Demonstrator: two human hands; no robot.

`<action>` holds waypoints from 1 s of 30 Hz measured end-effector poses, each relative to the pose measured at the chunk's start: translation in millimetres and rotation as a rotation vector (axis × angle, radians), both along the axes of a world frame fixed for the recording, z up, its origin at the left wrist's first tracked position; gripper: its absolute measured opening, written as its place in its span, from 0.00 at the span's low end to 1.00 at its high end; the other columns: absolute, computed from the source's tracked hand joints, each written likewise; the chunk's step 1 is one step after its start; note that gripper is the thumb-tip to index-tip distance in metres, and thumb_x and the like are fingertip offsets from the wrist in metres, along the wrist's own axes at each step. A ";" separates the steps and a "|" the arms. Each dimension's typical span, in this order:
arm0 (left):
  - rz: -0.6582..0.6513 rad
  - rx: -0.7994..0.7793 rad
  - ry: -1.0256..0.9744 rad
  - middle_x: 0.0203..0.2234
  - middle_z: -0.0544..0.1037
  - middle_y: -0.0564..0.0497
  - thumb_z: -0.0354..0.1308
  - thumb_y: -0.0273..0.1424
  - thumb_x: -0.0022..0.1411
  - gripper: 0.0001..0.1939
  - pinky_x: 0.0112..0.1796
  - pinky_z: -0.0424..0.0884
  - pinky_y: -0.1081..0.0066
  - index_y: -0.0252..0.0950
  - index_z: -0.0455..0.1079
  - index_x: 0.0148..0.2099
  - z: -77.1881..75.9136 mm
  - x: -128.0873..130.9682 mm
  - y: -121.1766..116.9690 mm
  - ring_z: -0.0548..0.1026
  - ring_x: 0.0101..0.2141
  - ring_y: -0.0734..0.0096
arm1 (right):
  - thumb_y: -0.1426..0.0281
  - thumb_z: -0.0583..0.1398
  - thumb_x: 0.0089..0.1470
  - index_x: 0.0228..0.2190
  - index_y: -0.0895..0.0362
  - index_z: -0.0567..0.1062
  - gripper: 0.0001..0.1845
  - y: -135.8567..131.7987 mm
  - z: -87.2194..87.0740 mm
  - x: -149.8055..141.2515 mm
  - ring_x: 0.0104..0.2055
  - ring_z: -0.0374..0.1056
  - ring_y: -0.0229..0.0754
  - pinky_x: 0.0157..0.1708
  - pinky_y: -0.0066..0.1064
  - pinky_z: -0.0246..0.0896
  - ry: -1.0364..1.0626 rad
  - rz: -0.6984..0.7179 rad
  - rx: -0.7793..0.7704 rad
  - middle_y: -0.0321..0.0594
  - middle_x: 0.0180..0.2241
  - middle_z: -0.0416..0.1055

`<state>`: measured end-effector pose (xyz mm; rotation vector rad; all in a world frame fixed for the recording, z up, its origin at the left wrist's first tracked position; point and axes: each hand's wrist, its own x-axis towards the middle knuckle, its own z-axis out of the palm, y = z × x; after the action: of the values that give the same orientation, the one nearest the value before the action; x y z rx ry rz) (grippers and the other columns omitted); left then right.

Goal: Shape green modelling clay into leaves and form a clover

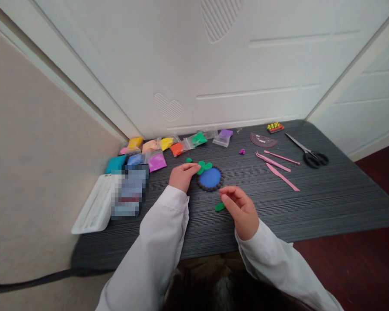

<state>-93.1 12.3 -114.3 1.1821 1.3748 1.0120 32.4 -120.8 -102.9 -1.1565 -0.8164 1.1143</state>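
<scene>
A round blue clay disc (210,177) with a dark beaded rim lies on the dark grey table (327,203). Green clay leaves (204,166) sit at its upper left edge. My left hand (182,176) rests beside the disc, its fingers curled and its fingertips pressing on the green leaves. My right hand (240,209) hovers just below the disc with its fingers loosely pinched together; what they hold, if anything, is too small to see. A loose green clay piece (219,207) lies on the table right beside that hand.
Several small bags of coloured clay (168,149) line the far left edge. A white tray (95,209) sits at the left. Pink modelling tools (277,166), black scissors (309,154), a small purple clay bit (242,151) and a little multicoloured clay piece (275,127) lie to the right.
</scene>
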 end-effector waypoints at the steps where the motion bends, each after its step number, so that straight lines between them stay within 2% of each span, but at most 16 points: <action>1: -0.002 -0.008 -0.018 0.13 0.69 0.55 0.64 0.36 0.35 0.13 0.21 0.55 0.74 0.34 0.74 0.26 -0.5 -0.1 0.4 0.61 0.17 0.78 | 0.68 0.57 0.47 0.31 0.55 0.70 0.06 -0.2 -0.3 0.3 0.29 0.60 0.34 0.26 0.27 0.57 -0.026 0.001 -0.003 0.35 0.27 0.64; 11: 0.004 -0.073 -0.238 0.14 0.63 0.57 0.63 0.34 0.38 0.11 0.16 0.48 0.79 0.32 0.71 0.26 6.2 0.7 1.8 0.58 0.17 0.83 | 0.68 0.55 0.49 0.31 0.55 0.70 0.06 -0.5 -1.3 0.4 0.29 0.60 0.35 0.29 0.28 0.58 -0.147 0.021 -0.011 0.36 0.29 0.64; 23: 0.029 -0.079 -0.276 0.12 0.61 0.58 0.63 0.33 0.38 0.11 0.14 0.47 0.79 0.31 0.70 0.25 1.5 1.8 2.8 0.56 0.15 0.84 | 0.67 0.54 0.50 0.31 0.55 0.69 0.07 -1.1 -3.7 0.8 0.30 0.60 0.36 0.30 0.30 0.58 -0.239 0.042 0.005 0.37 0.29 0.64; 26: 0.030 -0.080 -0.277 0.12 0.61 0.58 0.63 0.33 0.38 0.11 0.14 0.48 0.79 0.31 0.70 0.25 1.2 1.7 2.8 0.56 0.15 0.83 | 0.68 0.53 0.50 0.32 0.55 0.69 0.07 -0.8 -3.8 1.8 0.30 0.61 0.37 0.31 0.32 0.59 -0.405 0.020 0.028 0.38 0.30 0.65; 30: 0.028 -0.079 -0.282 0.12 0.60 0.58 0.63 0.33 0.38 0.11 0.14 0.48 0.79 0.31 0.70 0.25 1.0 0.2 1.2 0.56 0.14 0.84 | 0.70 0.54 0.48 0.36 0.57 0.71 0.11 -1.1 -5.4 9.4 0.38 0.61 0.42 0.39 0.37 0.57 -0.832 0.004 0.088 0.43 0.36 0.66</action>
<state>-92.9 13.5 -113.4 0.9247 1.1987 1.0890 41.8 -121.9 -108.3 -1.5577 -1.4799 0.5598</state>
